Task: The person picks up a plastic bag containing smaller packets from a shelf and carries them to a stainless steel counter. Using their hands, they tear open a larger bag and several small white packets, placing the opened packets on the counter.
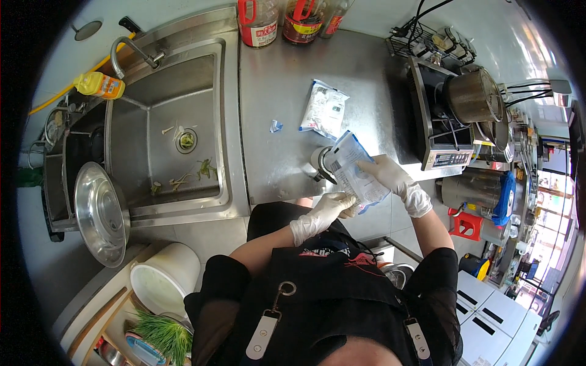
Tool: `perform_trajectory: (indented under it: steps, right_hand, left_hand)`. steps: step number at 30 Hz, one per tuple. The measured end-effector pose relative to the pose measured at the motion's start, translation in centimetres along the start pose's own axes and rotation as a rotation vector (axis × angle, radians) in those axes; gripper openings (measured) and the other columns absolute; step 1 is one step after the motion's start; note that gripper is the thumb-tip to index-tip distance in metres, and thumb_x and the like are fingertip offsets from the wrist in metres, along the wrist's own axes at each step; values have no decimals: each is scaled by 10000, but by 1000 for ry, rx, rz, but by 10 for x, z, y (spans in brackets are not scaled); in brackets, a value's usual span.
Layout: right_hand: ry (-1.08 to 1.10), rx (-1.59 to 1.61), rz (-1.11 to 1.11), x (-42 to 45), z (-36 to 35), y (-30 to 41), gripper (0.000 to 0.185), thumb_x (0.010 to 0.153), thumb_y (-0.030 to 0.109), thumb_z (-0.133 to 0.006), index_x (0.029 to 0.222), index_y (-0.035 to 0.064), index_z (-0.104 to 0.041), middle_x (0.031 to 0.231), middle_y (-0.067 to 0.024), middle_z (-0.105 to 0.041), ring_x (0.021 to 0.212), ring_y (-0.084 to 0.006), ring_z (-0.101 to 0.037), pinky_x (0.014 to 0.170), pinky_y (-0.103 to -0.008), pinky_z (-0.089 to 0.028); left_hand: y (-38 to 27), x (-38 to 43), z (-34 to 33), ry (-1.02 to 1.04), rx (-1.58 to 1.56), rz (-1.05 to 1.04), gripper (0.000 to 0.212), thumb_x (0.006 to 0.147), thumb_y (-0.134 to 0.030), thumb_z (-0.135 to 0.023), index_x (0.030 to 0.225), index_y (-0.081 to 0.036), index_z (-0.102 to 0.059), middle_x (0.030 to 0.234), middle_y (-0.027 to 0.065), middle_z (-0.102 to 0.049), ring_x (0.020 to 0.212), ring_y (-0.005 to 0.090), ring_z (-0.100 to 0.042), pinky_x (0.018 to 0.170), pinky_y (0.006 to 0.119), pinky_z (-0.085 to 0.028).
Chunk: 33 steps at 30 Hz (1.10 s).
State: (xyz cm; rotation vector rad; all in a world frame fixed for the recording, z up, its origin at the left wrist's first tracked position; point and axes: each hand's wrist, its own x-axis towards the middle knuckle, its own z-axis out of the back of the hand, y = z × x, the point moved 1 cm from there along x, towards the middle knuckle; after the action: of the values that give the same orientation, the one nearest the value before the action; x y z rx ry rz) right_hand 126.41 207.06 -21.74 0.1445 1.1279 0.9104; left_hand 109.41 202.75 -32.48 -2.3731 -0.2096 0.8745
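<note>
Both my hands wear thin white gloves. A white-and-blue plastic packet (351, 167) is held tilted over the front of the steel counter, partly covering a small round container (319, 158) with a dark rim. My left hand (328, 210) grips the packet's lower left corner. Along its right side, my right hand (387, 173) has hold of the same packet. A second, similar packet (324, 109) lies flat on the counter just behind. To the left of that sits a small torn scrap of blue-and-white wrapper (276, 126). What the container holds is hidden.
Left is a steel sink (160, 105) with vegetable scraps, a steel basin (103, 212) leaning at its left. Large sauce bottles (257, 27) stand at the back. Right, a steel pot (471, 94) sits on a cooker (442, 158). A white bucket (167, 270) and green onions (162, 334) are lower left.
</note>
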Motion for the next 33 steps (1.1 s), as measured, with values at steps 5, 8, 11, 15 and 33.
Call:
perform_trajectory:
  steps: [5, 8, 11, 15, 33]
  right_hand:
    - [-45, 55, 47, -5, -8, -25, 401, 839, 329, -556, 907, -59, -634, 747, -103, -643, 661, -137, -584, 633, -275, -462]
    - [-83, 127, 79, -9, -17, -39, 356, 874, 308, -562, 951, -31, -633, 747, -66, -634, 652, -98, -538, 629, -267, -455]
    - [-95, 401, 127, -2, -32, -80, 311, 882, 273, -565, 953, -21, -640, 751, -40, -632, 664, -85, -531, 638, -255, -453]
    - [-140, 437, 186, -6, -41, -88, 233, 895, 214, -553, 948, 12, -655, 794, -19, -632, 726, -75, -528, 699, -237, -448]
    - [-407, 919, 326, -26, -39, -122, 205, 880, 209, -577, 942, 31, -658, 854, -16, -660, 791, -76, -571, 761, -239, -440]
  left_hand:
    - [9, -2, 14, -26, 166, -17, 245, 900, -228, -535, 942, 0, -613, 781, 40, -633, 664, 83, -587, 577, 197, -470]
    - [31, -10, 42, -331, 337, -72, 184, 802, -195, -646, 815, -12, -636, 653, 58, -601, 627, 130, -580, 577, 270, -467]
    - [26, -26, 52, -817, 791, -514, 230, 764, -155, -664, 952, -50, -583, 770, 111, -597, 683, 278, -596, 618, 360, -469]
    - [15, -11, 69, -809, 706, -824, 280, 746, -58, -652, 1001, -30, -540, 1006, 138, -560, 882, 271, -577, 762, 325, -463]
    - [23, -11, 67, -334, 353, -471, 105, 896, -56, -460, 872, -20, -556, 750, -2, -576, 626, 61, -469, 592, 199, -397]
